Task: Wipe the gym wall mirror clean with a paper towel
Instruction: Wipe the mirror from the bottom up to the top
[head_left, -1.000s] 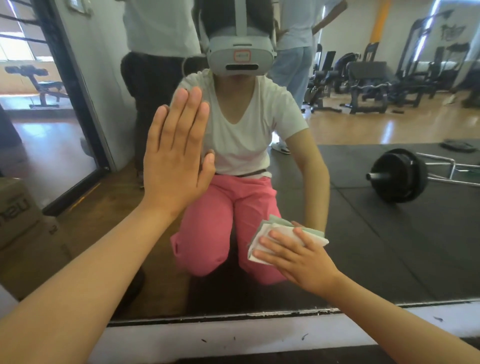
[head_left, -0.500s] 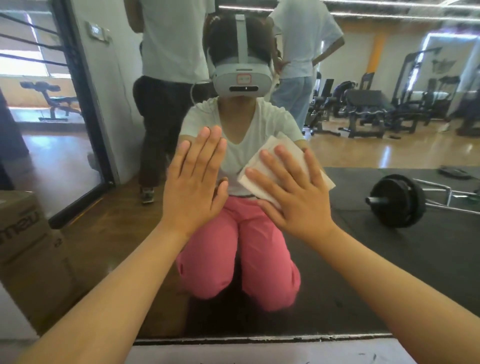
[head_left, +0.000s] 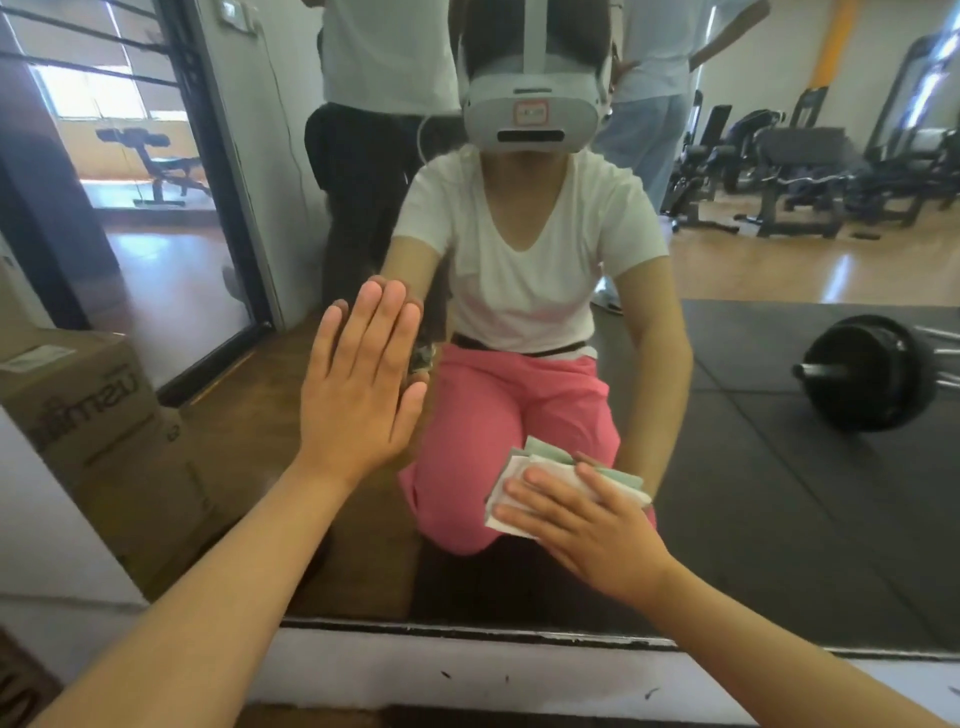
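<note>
The wall mirror (head_left: 779, 467) fills most of the head view and reflects me kneeling in a white shirt and pink trousers. My left hand (head_left: 358, 384) lies flat on the glass at centre left, fingers straight and pointing up. Lower right, my right hand (head_left: 582, 519) presses a folded white paper towel (head_left: 511, 475) flat against the glass with spread fingers, a short way above the mirror's bottom edge. The towel's reflection shows as a greenish edge just above it.
Below the mirror runs a white wall base (head_left: 467, 670) with dark marks. A cardboard box (head_left: 93, 431) stands at the left, reflected. The reflection also shows two people standing behind me, a barbell plate (head_left: 867, 371) on black mats, and gym benches at the far right.
My right hand slid the towel up the glass to chest height, then back down to near the bottom edge. My left hand stayed flat on the mirror while the camera shifted.
</note>
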